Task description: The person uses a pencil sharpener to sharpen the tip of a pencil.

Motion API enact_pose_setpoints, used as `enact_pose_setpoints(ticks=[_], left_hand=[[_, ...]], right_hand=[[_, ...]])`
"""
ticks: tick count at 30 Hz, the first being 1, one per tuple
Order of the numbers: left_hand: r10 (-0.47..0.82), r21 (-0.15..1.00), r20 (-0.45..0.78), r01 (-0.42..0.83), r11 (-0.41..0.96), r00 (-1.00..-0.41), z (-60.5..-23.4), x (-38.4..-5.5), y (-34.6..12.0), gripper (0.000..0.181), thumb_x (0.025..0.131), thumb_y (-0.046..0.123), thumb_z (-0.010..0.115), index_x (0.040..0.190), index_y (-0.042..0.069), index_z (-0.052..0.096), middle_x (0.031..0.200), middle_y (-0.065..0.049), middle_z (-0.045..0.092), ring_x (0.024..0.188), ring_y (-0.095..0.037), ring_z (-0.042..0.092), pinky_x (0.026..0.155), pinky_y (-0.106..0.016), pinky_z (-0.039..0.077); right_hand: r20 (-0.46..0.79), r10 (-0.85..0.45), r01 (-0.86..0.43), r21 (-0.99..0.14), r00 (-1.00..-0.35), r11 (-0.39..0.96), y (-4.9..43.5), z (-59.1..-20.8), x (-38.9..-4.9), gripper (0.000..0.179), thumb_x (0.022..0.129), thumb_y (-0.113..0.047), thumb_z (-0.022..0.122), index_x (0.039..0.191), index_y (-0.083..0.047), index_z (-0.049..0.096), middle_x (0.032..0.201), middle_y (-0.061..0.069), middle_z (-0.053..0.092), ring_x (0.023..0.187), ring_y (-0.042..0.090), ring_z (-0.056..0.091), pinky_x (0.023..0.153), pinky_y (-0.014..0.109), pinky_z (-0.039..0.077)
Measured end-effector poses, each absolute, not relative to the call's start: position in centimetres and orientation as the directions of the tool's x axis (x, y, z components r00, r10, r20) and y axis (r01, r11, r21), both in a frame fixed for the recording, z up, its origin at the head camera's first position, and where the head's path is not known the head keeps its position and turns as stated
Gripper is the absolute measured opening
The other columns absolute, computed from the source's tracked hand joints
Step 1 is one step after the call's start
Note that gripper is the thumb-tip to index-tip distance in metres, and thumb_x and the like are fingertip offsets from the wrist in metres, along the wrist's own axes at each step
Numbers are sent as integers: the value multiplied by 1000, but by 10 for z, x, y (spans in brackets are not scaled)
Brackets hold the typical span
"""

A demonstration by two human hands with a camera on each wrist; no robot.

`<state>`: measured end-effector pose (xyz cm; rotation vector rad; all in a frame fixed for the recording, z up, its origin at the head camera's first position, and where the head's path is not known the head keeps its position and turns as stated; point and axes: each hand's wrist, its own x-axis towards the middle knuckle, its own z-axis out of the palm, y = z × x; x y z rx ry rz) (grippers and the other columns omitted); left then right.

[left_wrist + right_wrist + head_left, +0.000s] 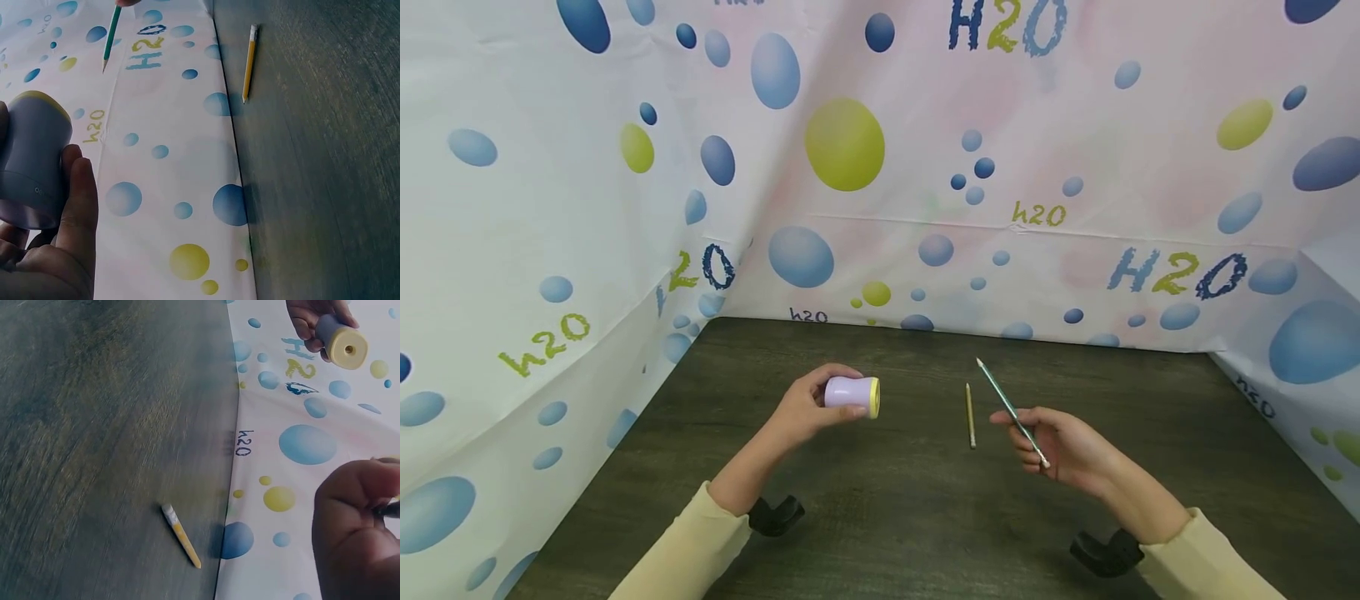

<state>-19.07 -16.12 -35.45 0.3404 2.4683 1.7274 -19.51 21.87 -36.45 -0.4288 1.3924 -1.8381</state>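
My left hand (806, 408) holds a lilac pencil sharpener (848, 392) on its side above the table, thumb below and fingers over the top. Its yellow end (348, 349), with a small round hole, faces right. In my right hand (1067, 446) is a green pencil (1003, 398), pinched and tilted, its tip pointing up and away to the left. The pencil's tip and the sharpener are well apart. A shorter yellow pencil (970, 417) lies on the table between the two hands, eraser end toward me. In the right wrist view most of the green pencil is out of frame.
The dark wooden table (895, 517) spreads beneath both hands. A white sheet (917, 192) printed with blue and green dots stands behind it and along both sides. A black strap mount (777, 515) sits at the left wrist, another (1107, 553) at the right.
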Motion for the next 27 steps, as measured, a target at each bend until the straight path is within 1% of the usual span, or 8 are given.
enact_pose_setpoints(ticks=[3, 6, 8, 10, 13, 17, 20, 27], left_hand=[[246, 938, 33, 114, 327, -969, -357, -190, -161, 48, 89, 19, 78, 133, 6, 61, 132, -26, 56, 105, -28, 60, 83, -32, 55], [247, 935, 27, 112, 338, -969, -358, -190, -160, 48, 89, 20, 78, 132, 6, 61, 132, -26, 56, 105, -29, 60, 83, -33, 55], [248, 931, 21, 109, 347, -969, -359, -191, -160, 48, 90, 20, 78, 132, 7, 61, 132, -25, 56, 106, -30, 60, 83, -34, 56], [247, 930, 13, 103, 352, -969, -359, -191, -159, 47, 90, 21, 78, 132, 7, 61, 132, -25, 56, 107, -30, 60, 84, -34, 55], [252, 930, 7, 99, 353, -968, -359, -191, -159, 48, 90, 21, 77, 132, 7, 61, 133, -24, 56, 107, -30, 60, 84, -34, 55], [266, 926, 11, 111, 361, -964, -360, -192, -159, 49, 90, 21, 77, 133, 6, 60, 133, -25, 56, 107, -29, 59, 83, -34, 55], [275, 921, 13, 119, 370, -961, -361, -193, -158, 50, 90, 22, 77, 134, 6, 60, 133, -26, 57, 107, -29, 60, 83, -35, 56], [286, 920, 3, 115, 375, -958, -361, -193, -157, 49, 89, 23, 79, 131, 6, 62, 131, -25, 58, 106, -28, 59, 81, -33, 55]], right_hand=[[-193, -741, 391, -915, -643, -101, 216, -366, -196, 36, 111, -17, 28, 126, -21, 61, 86, -10, 57, 73, 6, 48, 71, 21, 42], [-220, -729, 404, -911, -648, -85, 213, -367, -197, 35, 109, -15, 31, 135, -17, 54, 91, -9, 58, 78, 6, 51, 74, 21, 44], [-247, -711, 404, -913, -658, -56, 210, -368, -197, 40, 109, -14, 34, 148, -10, 41, 95, -8, 58, 81, 7, 52, 76, 21, 46], [-273, -690, 403, -915, -670, -30, 207, -369, -197, 52, 108, -14, 38, 157, -1, 24, 97, -7, 57, 85, 6, 54, 78, 20, 49], [-287, -677, 400, -916, -678, -12, 202, -370, -198, 67, 109, -14, 43, 160, 6, 4, 100, -6, 59, 89, 5, 58, 82, 20, 53], [-280, -677, 404, -914, -680, -29, 196, -373, -199, 72, 108, -12, 49, 160, 9, 4, 104, -4, 61, 94, 4, 63, 87, 20, 57], [-284, -666, 403, -915, -690, -28, 192, -375, -199, 71, 107, -11, 52, 159, 9, 8, 106, -2, 62, 95, 4, 65, 89, 21, 59], [-312, -551, 356, -934, -774, 30, 176, -380, -200, 65, 107, -12, 51, 158, 11, 17, 103, -1, 57, 93, 5, 63, 86, 23, 61]])
